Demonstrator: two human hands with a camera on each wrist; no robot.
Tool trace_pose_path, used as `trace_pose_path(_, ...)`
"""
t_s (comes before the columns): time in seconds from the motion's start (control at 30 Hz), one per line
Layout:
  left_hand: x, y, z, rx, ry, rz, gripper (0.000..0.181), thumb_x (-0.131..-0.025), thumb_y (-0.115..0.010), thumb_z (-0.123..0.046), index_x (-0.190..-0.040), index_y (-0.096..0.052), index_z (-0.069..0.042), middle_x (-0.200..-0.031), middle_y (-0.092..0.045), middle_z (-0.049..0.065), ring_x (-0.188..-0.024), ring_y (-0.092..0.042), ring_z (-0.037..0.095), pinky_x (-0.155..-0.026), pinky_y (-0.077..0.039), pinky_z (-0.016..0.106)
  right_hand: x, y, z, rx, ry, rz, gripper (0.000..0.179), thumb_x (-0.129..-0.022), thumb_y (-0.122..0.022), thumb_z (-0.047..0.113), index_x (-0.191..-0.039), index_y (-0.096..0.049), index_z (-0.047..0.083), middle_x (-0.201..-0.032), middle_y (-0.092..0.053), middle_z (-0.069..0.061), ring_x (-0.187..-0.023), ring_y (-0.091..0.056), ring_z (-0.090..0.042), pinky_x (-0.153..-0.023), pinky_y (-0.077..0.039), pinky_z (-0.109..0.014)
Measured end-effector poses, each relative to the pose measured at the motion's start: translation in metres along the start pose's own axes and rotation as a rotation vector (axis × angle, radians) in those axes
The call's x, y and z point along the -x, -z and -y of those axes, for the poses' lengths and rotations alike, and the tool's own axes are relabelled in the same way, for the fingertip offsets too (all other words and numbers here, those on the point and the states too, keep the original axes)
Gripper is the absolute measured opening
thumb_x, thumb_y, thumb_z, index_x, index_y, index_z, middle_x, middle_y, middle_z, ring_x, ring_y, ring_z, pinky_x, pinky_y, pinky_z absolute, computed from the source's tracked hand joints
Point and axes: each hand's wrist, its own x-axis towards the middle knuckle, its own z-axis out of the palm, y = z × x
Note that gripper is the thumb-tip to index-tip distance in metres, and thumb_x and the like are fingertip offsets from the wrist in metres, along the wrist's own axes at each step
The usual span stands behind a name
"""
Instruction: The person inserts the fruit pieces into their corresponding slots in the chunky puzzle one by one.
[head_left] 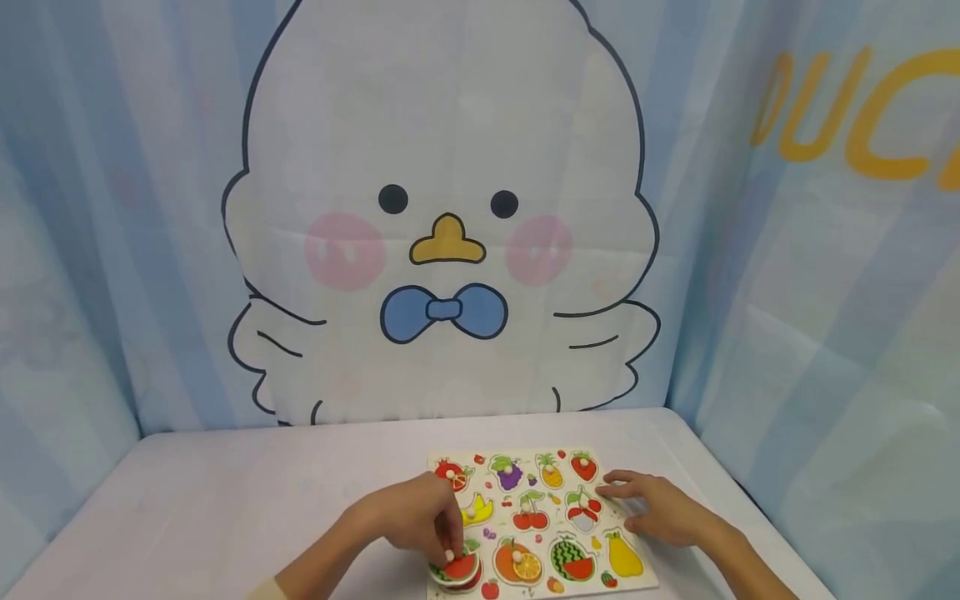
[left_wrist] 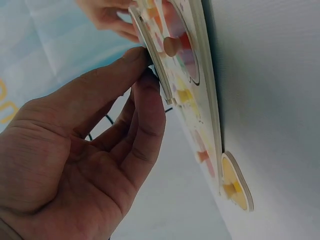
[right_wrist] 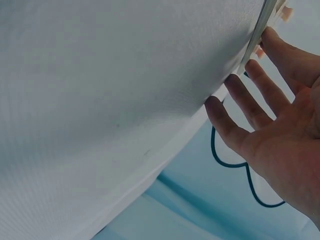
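A wooden knob puzzle board (head_left: pixel 540 533) with fruit pictures lies on the table. At its lower left corner my left hand (head_left: pixel 423 517) pinches the small knob of a watermelon piece (head_left: pixel 461 570) between thumb and fingers. In the left wrist view this piece (left_wrist: pixel 150 55) is tilted on edge close to the board's face. A red-edged shape shows partly beneath it in the head view. My right hand (head_left: pixel 663 507) rests at the board's right edge with fingers spread, its fingertips (right_wrist: pixel 267 35) touching the edge.
A loose yellow piece (left_wrist: pixel 236 186) with a knob lies on the table beside the board's edge in the left wrist view. The white-covered table (head_left: pixel 247 500) extends left of the board. A curtain (head_left: pixel 450 375) with a printed duck hangs behind.
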Motion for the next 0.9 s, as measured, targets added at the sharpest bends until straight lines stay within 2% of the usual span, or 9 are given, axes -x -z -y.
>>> trace_pose_path(0.27, -0.010, -0.002, -0.005, 0.013, -0.021, 0.007, 0.016, -0.081, -0.086, -0.001, -0.080, -0.080, -0.016, -0.072, -0.070, -0.013, -0.064, -0.054, 0.001, -0.065, -0.052, 0.017, 0.001, 0.000, 0.000, -0.003, 0.002, 0.002, 0.052, -0.084, -0.081, 0.002, -0.133, -0.073, 0.018, -0.151, -0.057, -0.011, -0.139, -0.048, -0.047, -0.112, -0.034, -0.072)
trace_pose_path(0.67, -0.032, -0.006, -0.021, -0.071, -0.069, 0.002, 0.014, -0.082, -0.086, -0.003, -0.082, -0.082, -0.017, -0.073, -0.072, -0.016, -0.064, -0.058, -0.002, -0.065, -0.054, 0.016, -0.002, -0.001, -0.003, 0.012, 0.017, -0.005, 0.051, -0.085, -0.082, 0.004, -0.132, -0.073, 0.019, -0.149, -0.058, -0.009, -0.137, -0.050, -0.044, -0.112, -0.036, -0.071)
trace_pose_path(0.9, -0.041, -0.009, -0.025, -0.068, -0.068, 0.015, 0.013, -0.084, -0.085, -0.003, -0.084, -0.083, -0.016, -0.076, -0.073, -0.015, -0.065, -0.059, -0.002, -0.066, -0.055, 0.016, 0.000, 0.000, -0.003, 0.006, 0.020, -0.002, 0.051, -0.084, -0.082, 0.004, -0.133, -0.073, 0.018, -0.149, -0.058, -0.010, -0.137, -0.050, -0.044, -0.112, -0.036, -0.071)
